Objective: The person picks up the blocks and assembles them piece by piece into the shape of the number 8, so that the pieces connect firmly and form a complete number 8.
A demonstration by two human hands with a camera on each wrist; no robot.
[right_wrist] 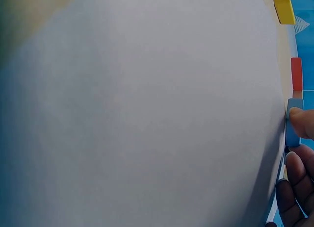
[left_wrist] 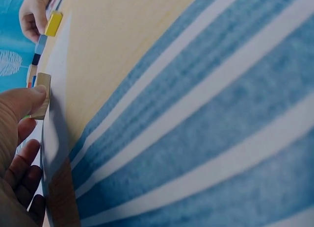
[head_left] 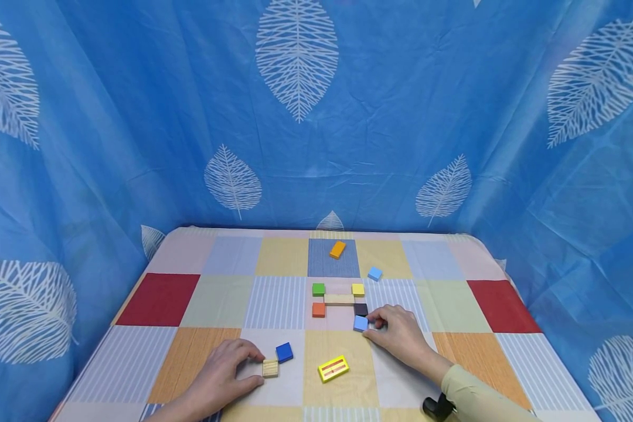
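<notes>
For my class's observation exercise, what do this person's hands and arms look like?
The left hand and right hand are ungloved. A pale yellow-green sleeve stops short of the right hand, with a black object, unclear, beside it. No sleeve shows on the left.

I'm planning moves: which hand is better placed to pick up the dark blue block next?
Probably the left hand: the dark blue block lies beside the wooden block it pinches. The right hand is farther off, pinching a light blue block. Either would first have to release its block.
</notes>
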